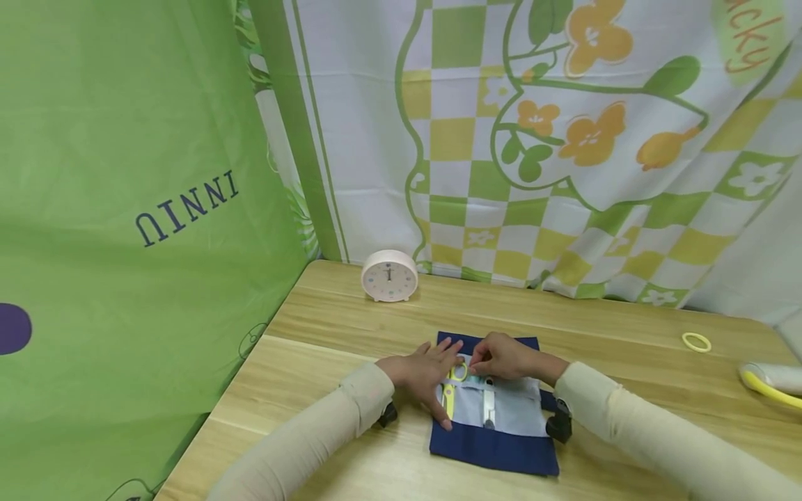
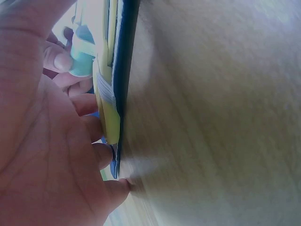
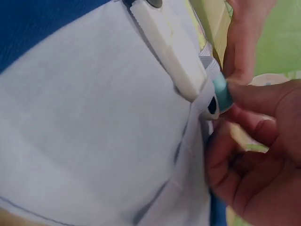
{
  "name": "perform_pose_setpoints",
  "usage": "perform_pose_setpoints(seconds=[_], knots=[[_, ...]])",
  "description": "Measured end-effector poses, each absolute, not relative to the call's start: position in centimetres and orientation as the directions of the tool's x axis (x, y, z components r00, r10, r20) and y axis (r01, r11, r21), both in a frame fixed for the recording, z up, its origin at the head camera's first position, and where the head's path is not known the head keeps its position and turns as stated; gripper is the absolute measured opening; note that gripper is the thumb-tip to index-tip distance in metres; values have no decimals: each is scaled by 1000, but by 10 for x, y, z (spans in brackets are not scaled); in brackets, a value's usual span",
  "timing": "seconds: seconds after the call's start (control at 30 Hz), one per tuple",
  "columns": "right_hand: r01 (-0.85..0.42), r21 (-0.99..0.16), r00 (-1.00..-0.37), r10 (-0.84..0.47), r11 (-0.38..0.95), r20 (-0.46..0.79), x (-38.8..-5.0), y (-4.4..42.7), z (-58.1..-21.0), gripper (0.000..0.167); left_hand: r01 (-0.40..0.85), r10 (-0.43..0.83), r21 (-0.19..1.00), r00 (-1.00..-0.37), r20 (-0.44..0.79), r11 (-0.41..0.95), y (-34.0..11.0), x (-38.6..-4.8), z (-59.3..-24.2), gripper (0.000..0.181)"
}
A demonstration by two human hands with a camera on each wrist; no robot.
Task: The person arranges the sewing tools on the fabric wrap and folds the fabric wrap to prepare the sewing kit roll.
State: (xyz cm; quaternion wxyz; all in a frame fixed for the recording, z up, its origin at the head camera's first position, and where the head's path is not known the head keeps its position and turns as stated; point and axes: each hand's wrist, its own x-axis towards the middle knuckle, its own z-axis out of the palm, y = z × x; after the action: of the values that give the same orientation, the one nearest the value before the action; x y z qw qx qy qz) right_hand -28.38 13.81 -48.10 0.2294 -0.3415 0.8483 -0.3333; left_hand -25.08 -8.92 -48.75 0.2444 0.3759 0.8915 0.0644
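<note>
A navy roll-up tool pouch (image 1: 495,449) with a pale grey lining (image 3: 94,108) lies spread on the table. My left hand (image 1: 428,376), fingers spread, rests across its left edge, over yellow scissors (image 1: 449,401). Beside the scissors, a white box cutter (image 1: 489,407) sits under the pouch's elastic band (image 3: 176,188). My right hand (image 1: 509,356) pinches a small teal rounded object (image 3: 222,93) between thumb and fingers at the band, next to the box cutter's end. In the left wrist view the teal object (image 2: 82,59) shows behind my left hand; its exact kind is unclear.
A round pale clock (image 1: 389,276) stands at the table's back left. A yellow ring (image 1: 696,342) lies at the right, near a white roll-shaped item (image 1: 773,378) with a yellow strip. Green and patterned curtains hang along the left and back edges.
</note>
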Motion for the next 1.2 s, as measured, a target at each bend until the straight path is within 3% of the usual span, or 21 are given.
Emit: perform_pose_setpoints(seconds=[0.37, 0.67, 0.97, 1.2], knots=[[-384, -673, -752, -637, 632, -170, -281, 133, -483, 27, 640, 706, 304, -599, -378, 706, -89, -252, -489, 128], [-398, -723, -643, -734, 564, -219, -290, 135, -476, 14, 656, 713, 288, -594, -372, 697, -89, -252, -490, 127], [-411, -598, -705, -656, 688, -270, -282, 126, -470, 34, 652, 713, 295, -595, -371, 698, -87, -251, -487, 125], [-451, -639, -645, -722, 624, -250, -279, 128, -468, 38, 649, 704, 281, -604, -375, 707, -88, -251, -488, 126]])
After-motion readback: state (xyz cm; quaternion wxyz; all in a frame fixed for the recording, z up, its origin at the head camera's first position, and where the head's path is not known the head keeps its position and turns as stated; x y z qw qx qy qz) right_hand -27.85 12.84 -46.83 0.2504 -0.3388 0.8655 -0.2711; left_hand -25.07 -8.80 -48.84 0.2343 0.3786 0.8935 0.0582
